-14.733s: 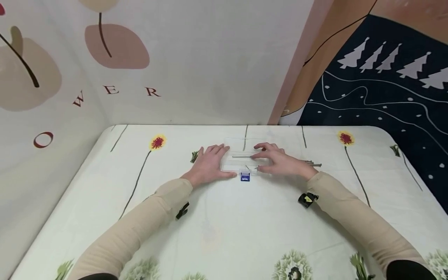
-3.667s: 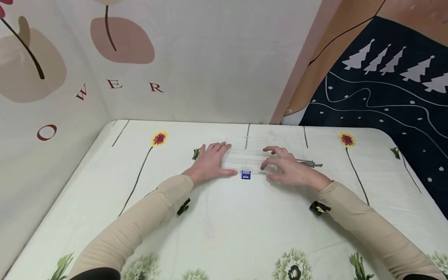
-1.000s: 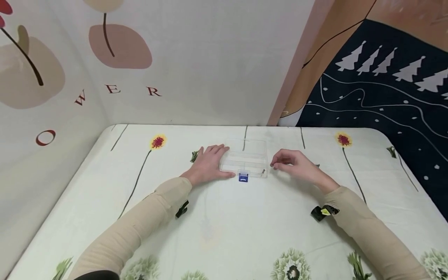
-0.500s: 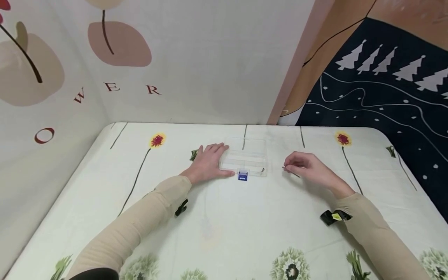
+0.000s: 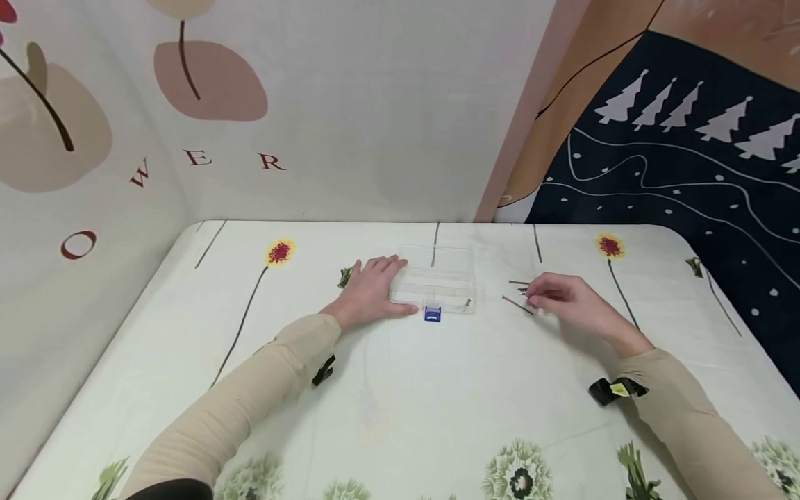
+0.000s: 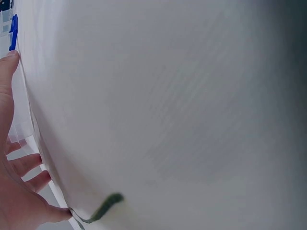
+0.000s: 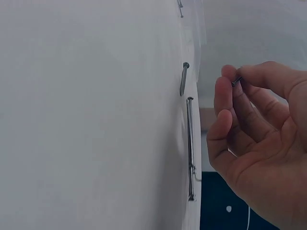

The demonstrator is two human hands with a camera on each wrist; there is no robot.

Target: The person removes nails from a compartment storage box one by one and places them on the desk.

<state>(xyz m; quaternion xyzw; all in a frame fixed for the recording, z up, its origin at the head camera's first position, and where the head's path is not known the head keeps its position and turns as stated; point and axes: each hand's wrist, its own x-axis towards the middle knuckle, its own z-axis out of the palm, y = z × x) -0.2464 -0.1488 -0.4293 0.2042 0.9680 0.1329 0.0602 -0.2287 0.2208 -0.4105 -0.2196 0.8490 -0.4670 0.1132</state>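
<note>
My left hand (image 5: 371, 292) lies with its fingers spread at the left side of a clear plastic compartment box (image 5: 437, 283), its thumb along the front edge. In the left wrist view, the thumb touches the box near its blue latch (image 6: 14, 32). One small dark nail (image 5: 467, 303) lies in the front right compartment. To the right of the box, my right hand (image 5: 565, 298) hovers low over the cloth. In the right wrist view its thumb and fingertips pinch a nail (image 7: 236, 81), most of it hidden. Long nails (image 7: 191, 148) lie on the table below.
A long nail (image 5: 519, 305) lies slanted between the box and my right hand. Another nail (image 5: 518, 282) shows partly behind the fingers. The floral tablecloth (image 5: 400, 403) spreads in front, and a pale wall curtain (image 5: 375, 139) stands behind.
My right hand has moved right, away from the box, uncovering nails on the cloth. The long nail seen in the box at first is gone from it; a small nail now shows there. My left hand stays.
</note>
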